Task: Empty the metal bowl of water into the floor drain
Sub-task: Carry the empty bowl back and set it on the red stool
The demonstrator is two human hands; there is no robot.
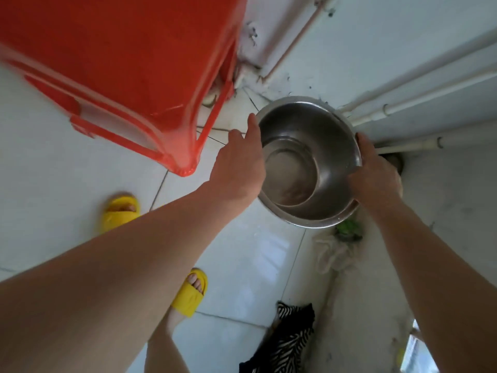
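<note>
A round metal bowl [309, 160] is held above the white tiled floor near the wall corner, its mouth facing up towards me. A little water lies in its bottom. My left hand [239, 168] grips the bowl's left rim, thumb over the edge. My right hand [376, 173] grips the right rim. A dark round opening [394, 161], possibly the floor drain, shows just behind my right hand at the foot of the wall; most of it is hidden.
A large red plastic bin [129, 68] stands to the left. White pipes [419, 103] run along the wall. A mop head [333, 251] and green scrap lie under the bowl. Striped cloth [287, 337] lies near the wall. My feet wear yellow slippers [189, 292].
</note>
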